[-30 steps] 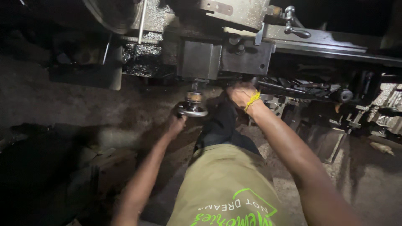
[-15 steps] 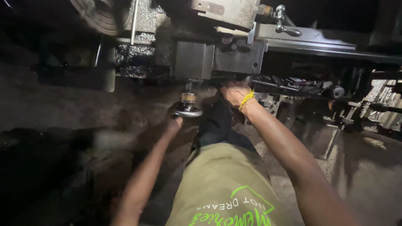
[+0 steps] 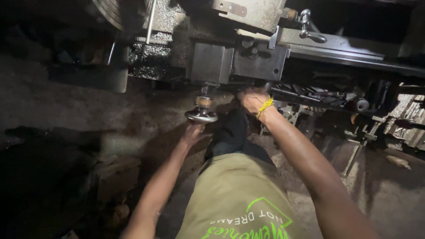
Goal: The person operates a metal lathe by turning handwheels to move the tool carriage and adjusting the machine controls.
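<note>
Machine workshop, metal lathe point(image 3: 234, 62), swarf-strewn floor point(image 3: 389, 194)

Round silvery handwheel point(image 3: 201, 116) on short spindle, seemingly beneath dark carriage block point(image 3: 234, 62).

olive shirt point(image 3: 239, 194) with green print, yellow wrist thread point(image 3: 265, 106), seemingly dark trousers point(image 3: 232, 132).

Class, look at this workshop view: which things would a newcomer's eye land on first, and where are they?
The shiny metal handwheel below the dark machine carriage at centre, with the left hand under it. Beside it, the right hand with its yellow wrist thread reaches beneath the carriage.
</note>
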